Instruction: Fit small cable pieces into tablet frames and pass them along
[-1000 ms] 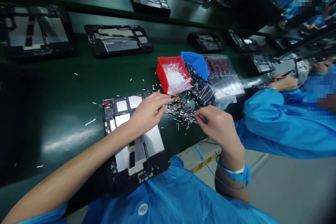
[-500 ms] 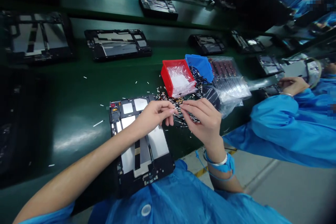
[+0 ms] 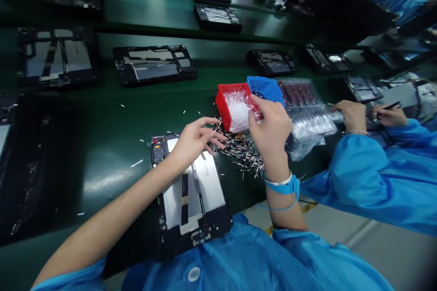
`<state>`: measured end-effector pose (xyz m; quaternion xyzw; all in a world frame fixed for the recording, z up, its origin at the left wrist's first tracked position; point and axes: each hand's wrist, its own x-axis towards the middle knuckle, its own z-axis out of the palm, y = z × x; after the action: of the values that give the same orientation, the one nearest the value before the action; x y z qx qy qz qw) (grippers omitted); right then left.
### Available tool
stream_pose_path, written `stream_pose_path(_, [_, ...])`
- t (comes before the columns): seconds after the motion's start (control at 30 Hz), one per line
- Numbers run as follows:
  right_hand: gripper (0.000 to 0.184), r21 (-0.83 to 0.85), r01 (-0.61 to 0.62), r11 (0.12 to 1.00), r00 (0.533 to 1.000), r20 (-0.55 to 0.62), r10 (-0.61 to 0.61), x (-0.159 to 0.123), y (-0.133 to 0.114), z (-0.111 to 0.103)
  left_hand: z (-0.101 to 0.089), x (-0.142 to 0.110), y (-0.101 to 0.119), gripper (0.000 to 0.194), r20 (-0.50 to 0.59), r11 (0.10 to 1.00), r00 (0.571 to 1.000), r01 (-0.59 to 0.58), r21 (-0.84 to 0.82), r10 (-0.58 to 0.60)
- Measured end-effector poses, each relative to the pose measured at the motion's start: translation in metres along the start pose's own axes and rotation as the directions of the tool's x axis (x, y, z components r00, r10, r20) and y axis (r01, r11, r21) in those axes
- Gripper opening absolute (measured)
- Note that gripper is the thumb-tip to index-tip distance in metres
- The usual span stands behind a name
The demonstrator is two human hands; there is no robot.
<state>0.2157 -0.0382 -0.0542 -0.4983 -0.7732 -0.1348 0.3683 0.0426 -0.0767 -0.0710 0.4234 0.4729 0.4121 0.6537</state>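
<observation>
Right hand since half a second ago: the bare right hand (image 3: 272,122) is no longer meeting the other hand's fingertips over the pile; it is now reaching up to the right side of a red plastic bin (image 3: 222,108).
Right fingers: thumb and forefinger are curling towards each other at that side; whether they are gripping anything, I cannot tell.
Right wrist: a light-blue strap (image 3: 282,187) is circling it.
Left hand: the bare left hand (image 3: 194,138) is hovering across the device's upper edge, fingertips pointing at the pile.
Left fingers: they are spreading loosely apart; a pale sliver is showing near the thumb, but whether it is being pinched, I cannot tell.
Device: an opened flat black tablet-like unit with silver panels (image 3: 210,177) is lying at the worker's front edge of the glossy green worktop (image 3: 109,145), partly under the left hand.
Pile: thin black-and-white strips (image 3: 244,155) are lying heaped right of the device, just before the red bin.
Bins: the red one is holding white slips and clear film; a blue plastic bin (image 3: 264,84) is standing just beside it.
Co-worker: a blue-sleeved person's hand (image 3: 353,114) is reaching near a clear plastic tray of dark-red parts (image 3: 299,93).
</observation>
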Motion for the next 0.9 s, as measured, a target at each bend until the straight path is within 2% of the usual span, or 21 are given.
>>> stream_pose_path(0.17, [0.016, 0.293, 0.189, 0.937, 0.971, 0.084, -0.222, -0.011, -0.025, 0.004, -0.003, 0.003, -0.005, 0.036, 0.006, 0.996, 0.998, -0.067, -0.059, 0.067])
stream_pose_path(0.3, [0.017, 0.312, 0.187, 0.931, 0.965, 0.116, -0.233, -0.022, -0.040, 0.007, -0.001, 0.000, -0.010, 0.045, 0.012, 0.990, 0.990, -0.141, 0.007, 0.141])
stream_pose_path(0.4, [0.017, 0.307, 0.192, 0.932, 0.964, 0.117, -0.238, -0.017, -0.035, 0.008, -0.002, -0.002, -0.008, 0.049, 0.019, 0.981, 0.983, -0.182, 0.071, 0.181])
stream_pose_path(0.47, [0.018, 0.268, 0.177, 0.947, 0.973, 0.096, -0.209, -0.010, -0.025, 0.010, -0.003, -0.002, -0.003, 0.050, 0.013, 0.982, 0.985, -0.174, 0.067, 0.174])
stream_pose_path(0.57, [0.024, 0.073, 0.027, 0.997, 0.999, 0.038, -0.030, 0.001, -0.004, 0.014, -0.008, 0.000, 0.005, 0.056, -0.019, 0.994, 0.994, -0.111, -0.008, 0.110])
stream_pose_path(0.63, [0.023, -0.024, -0.036, 0.999, 0.999, 0.003, 0.036, 0.004, 0.005, 0.017, -0.012, 0.002, 0.008, 0.064, -0.037, 0.995, 0.996, -0.077, -0.059, 0.075])
stream_pose_path(0.7, [0.019, 0.010, 0.046, 0.999, 0.998, 0.043, -0.046, 0.002, 0.005, 0.021, -0.013, 0.002, 0.008, 0.071, -0.022, 0.994, 0.998, -0.056, -0.093, 0.054])
stream_pose_path(0.8, [0.019, 0.210, 0.231, 0.950, 0.957, 0.126, -0.261, -0.005, -0.008, 0.024, -0.013, 0.001, 0.007, 0.076, 0.065, 0.994, 0.997, -0.033, -0.107, 0.040])
stream_pose_path(0.83, [0.018, 0.264, 0.252, 0.931, 0.948, 0.126, -0.293, -0.007, -0.012, 0.025, -0.014, 0.000, 0.009, 0.076, 0.106, 0.995, 0.994, -0.026, -0.098, 0.036])
stream_pose_path(0.9, [0.019, 0.314, 0.229, 0.921, 0.959, 0.087, -0.268, -0.010, -0.019, 0.026, -0.023, 0.002, 0.013, 0.073, 0.143, 0.999, 0.989, -0.028, -0.046, 0.034])
